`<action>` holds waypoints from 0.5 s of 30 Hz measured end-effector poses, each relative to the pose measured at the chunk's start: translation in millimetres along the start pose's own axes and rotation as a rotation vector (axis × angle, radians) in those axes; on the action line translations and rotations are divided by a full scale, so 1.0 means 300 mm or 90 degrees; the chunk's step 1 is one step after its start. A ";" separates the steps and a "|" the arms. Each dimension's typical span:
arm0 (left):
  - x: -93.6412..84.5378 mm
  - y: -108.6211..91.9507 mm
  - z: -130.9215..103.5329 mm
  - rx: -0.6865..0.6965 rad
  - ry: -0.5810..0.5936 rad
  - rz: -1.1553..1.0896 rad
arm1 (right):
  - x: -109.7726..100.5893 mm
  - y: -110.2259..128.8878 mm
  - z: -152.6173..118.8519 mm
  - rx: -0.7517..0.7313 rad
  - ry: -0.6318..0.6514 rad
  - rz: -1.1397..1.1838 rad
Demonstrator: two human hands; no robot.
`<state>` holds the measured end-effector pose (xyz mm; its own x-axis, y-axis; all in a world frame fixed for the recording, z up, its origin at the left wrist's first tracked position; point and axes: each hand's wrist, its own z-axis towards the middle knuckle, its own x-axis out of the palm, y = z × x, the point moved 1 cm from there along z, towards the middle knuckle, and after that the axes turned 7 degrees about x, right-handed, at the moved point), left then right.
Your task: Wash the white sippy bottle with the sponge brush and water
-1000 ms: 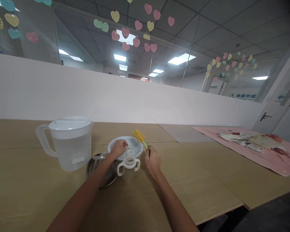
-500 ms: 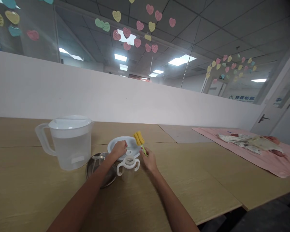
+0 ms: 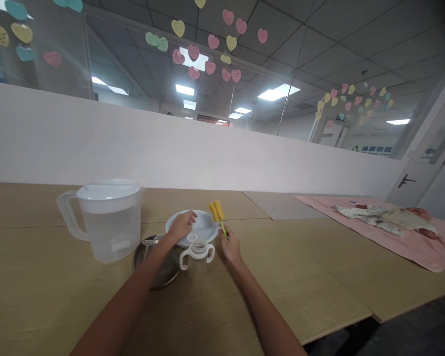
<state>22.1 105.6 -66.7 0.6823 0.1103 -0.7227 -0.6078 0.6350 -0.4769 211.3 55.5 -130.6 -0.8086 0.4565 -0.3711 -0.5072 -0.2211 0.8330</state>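
Note:
My right hand (image 3: pixel 230 244) is closed around the green handle of a bottle brush (image 3: pixel 217 211), its yellow sponge head pointing up beside a white bowl (image 3: pixel 172 221). Over the bowl's left side is my left hand (image 3: pixel 182 226), fingers loosely bent and a little apart, with nothing visible in them. Just below that hand a small white ring-shaped piece (image 3: pixel 192 238) shows at the near side of the bowl. A clear baby bottle (image 3: pixel 197 267) with a white two-handled collar stands upright and uncapped between my forearms. My left forearm partly hides a round metal tray (image 3: pixel 165 279).
A large lidded plastic pitcher (image 3: pixel 113 227) of clear liquid stands at left. Small clear utensils (image 3: pixel 147 243) lie in the metal tray. At far right, a pink cloth (image 3: pixel 378 237) bears a clothed doll-like figure (image 3: pixel 396 217). A white wall runs behind the table.
My left hand has shifted slightly left and its fingers have loosened. The ring-shaped piece appears a little further left. The brush in my right hand has moved slightly right.

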 end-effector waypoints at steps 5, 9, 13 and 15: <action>-0.029 -0.015 0.002 -0.010 -0.014 -0.093 | -0.024 0.031 -0.008 0.026 -0.001 -0.035; -0.090 -0.049 -0.004 -0.030 -0.050 -0.165 | -0.058 0.087 -0.037 0.060 -0.051 -0.152; -0.180 -0.133 -0.034 -0.022 -0.084 -0.220 | -0.076 0.128 -0.061 -0.023 -0.082 -0.267; -0.220 -0.195 -0.054 -0.002 -0.058 -0.277 | -0.073 0.134 -0.067 -0.080 -0.070 -0.311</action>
<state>6.2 49.0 0.7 0.9078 -0.1000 -0.4072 -0.2567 0.6354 -0.7283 202.7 19.3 -97.2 -0.4352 0.6186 -0.6541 -0.8553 -0.0573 0.5149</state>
